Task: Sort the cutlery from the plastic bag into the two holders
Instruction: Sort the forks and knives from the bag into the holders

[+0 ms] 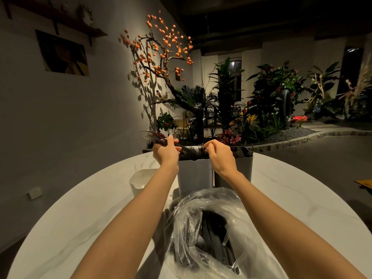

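Plastic bag point(211, 234) nearest; two holders point(194, 174); left hand point(166, 152) grips forks point(155, 136); right hand point(220, 156) pinches one fork point(201, 147).

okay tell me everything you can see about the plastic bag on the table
The plastic bag is clear, thin and crinkled, catching glare. It lies slumped on the white marble-look table, nearest the camera, between the two forearms and just in front of the holders. Its mouth gapes open. Dark cutlery and some clear forks remain inside. Neither hand touches it.
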The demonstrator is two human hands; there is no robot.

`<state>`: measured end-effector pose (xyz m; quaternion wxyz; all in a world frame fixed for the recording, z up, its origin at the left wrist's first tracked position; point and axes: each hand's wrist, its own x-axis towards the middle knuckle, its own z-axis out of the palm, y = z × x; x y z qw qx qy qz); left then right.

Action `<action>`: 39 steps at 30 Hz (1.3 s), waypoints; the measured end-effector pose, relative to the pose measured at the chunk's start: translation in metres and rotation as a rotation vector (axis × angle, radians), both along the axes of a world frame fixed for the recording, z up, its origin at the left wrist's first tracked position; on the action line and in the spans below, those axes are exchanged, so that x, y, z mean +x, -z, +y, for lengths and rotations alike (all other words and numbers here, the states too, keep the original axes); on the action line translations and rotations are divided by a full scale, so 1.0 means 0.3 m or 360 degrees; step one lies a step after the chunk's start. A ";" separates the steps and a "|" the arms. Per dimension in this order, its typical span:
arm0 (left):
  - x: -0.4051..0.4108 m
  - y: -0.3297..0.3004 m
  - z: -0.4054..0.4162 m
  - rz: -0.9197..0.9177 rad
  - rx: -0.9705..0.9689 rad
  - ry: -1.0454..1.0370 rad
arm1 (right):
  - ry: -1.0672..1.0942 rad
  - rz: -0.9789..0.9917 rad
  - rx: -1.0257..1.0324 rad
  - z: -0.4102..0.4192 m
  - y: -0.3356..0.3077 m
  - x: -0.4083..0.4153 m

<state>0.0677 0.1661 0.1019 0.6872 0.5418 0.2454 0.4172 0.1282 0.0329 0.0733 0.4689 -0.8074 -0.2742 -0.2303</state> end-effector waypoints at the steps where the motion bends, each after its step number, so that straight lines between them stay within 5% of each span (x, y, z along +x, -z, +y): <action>1: 0.008 -0.001 0.005 0.0014 0.0025 0.0004 | 0.0022 -0.0009 -0.0034 0.000 0.001 0.003; 13: 0.088 0.003 0.052 0.0276 0.0417 -0.0146 | 0.0269 -0.0419 -0.0431 0.029 0.019 0.008; 19: 0.138 0.044 0.038 0.0390 0.0350 0.0326 | 0.0159 -0.0549 -0.0581 0.065 0.037 0.040; 25: 0.139 0.020 0.031 0.0235 0.0385 0.0383 | 0.0232 -0.0511 -0.0791 0.070 0.032 0.052; 33: 0.185 0.030 0.077 0.0187 0.0664 -0.0114 | 0.0070 -0.0330 -0.0579 0.056 0.019 0.062; 39: 0.133 0.004 0.040 0.0013 0.0516 -0.0274 | 0.0002 -0.0250 -0.0478 0.060 0.024 0.064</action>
